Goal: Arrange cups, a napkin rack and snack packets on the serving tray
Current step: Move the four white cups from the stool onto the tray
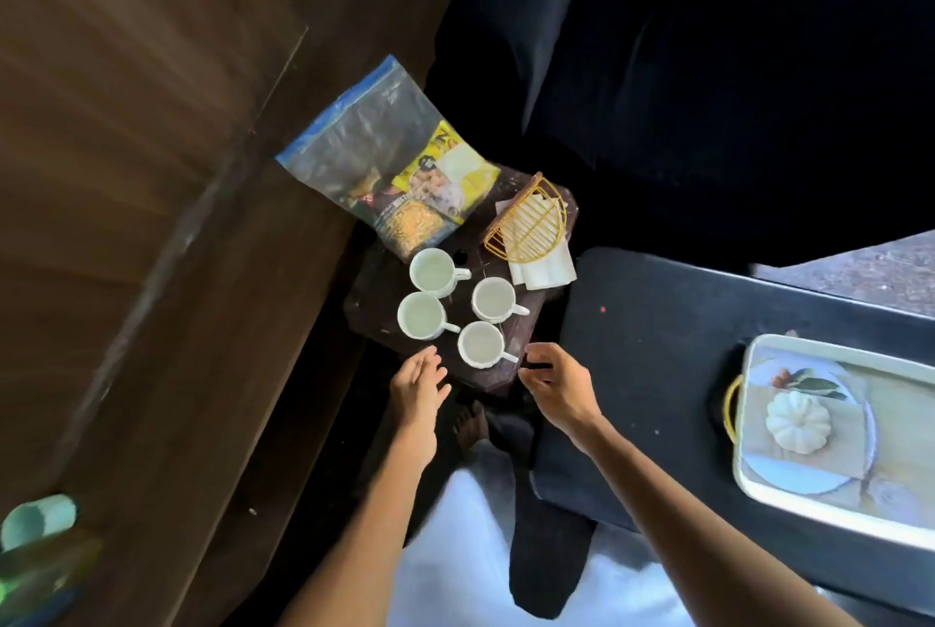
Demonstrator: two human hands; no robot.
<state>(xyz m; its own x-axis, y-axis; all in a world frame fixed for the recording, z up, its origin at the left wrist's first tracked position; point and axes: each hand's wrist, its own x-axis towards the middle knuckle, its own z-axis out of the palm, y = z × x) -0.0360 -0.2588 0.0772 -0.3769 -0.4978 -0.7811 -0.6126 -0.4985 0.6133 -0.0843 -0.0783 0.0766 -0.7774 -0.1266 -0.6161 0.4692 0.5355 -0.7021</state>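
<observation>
Four cups (432, 269) are clustered on a stool (374, 292), well apart from the serving tray (738, 449). Nothing is held by the left hand (417, 386) or the right hand (554, 383), fingers relaxed; the nearest cup (480, 343) is best lifted by its handle.

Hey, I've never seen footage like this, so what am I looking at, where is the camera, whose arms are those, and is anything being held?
There is no machine here: a person wears one wide-angle camera on the head, looking down at their own arms. The left hand and right hand reach toward a small dark table; neither holds anything. On it are four white cups, a gold wire napkin rack with napkins, and a clear bag of snack packets. The serving tray lies apart on the dark surface at the right, with none of these things on it yet.
</observation>
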